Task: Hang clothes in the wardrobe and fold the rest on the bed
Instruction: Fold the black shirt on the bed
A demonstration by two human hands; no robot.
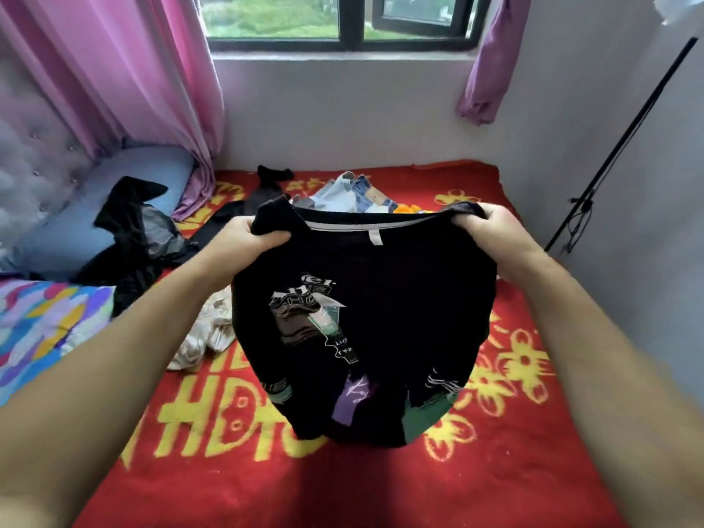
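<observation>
A black printed T-shirt (396, 299) hangs in the air above the bed, held up by its shoulders with the neckline on top. My left hand (244, 238) grips the left shoulder and my right hand (491, 226) grips the right one. Its hem touches the red blanket (514, 470) that covers the bed. Behind the shirt lies a pair of light blue jeans (354, 192) next to something orange (409, 209). A cream crumpled garment (205, 333) rests to the shirt's left. Black clothes (129, 238) are heaped by the pillow.
A blue pillow (76, 222) and a multicoloured one (42, 322) lie at the left by the padded headboard (34, 158). Pink curtains (125, 70) flank the window (343, 20). A black stand (617, 146) leans against the right wall. No wardrobe is in view.
</observation>
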